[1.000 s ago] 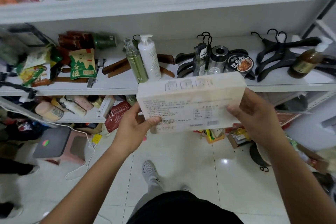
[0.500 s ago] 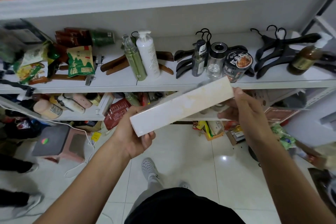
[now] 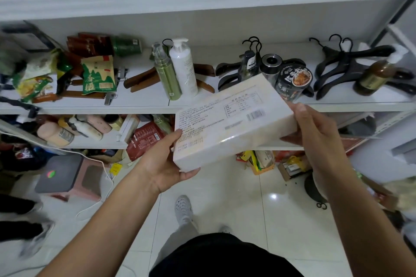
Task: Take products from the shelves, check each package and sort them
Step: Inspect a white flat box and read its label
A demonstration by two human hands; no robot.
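Note:
A flat white box (image 3: 231, 121) wrapped in clear film is held in front of the shelves, tilted up to the right, its printed side with text, a table and a barcode facing me. My left hand (image 3: 166, 164) grips its lower left corner, thumb on the printed face and fingers underneath. My right hand (image 3: 315, 132) holds the right end, thumb on the top edge. The middle shelf (image 3: 146, 101) behind it carries bottles, packets and hangers.
On the middle shelf stand a green spray bottle (image 3: 166, 74), a white pump bottle (image 3: 183, 67), a green snack bag (image 3: 98, 76), a black noodle cup (image 3: 292, 81), a brown pump bottle (image 3: 376, 74) and black hangers (image 3: 346, 63). A grey stool (image 3: 60, 173) and a white cable lie on the tiled floor at left.
The box has been turned: first its printed face showed, then its narrow side faced me, now the printed face shows again, tilted up to the right. Both hands kept hold.

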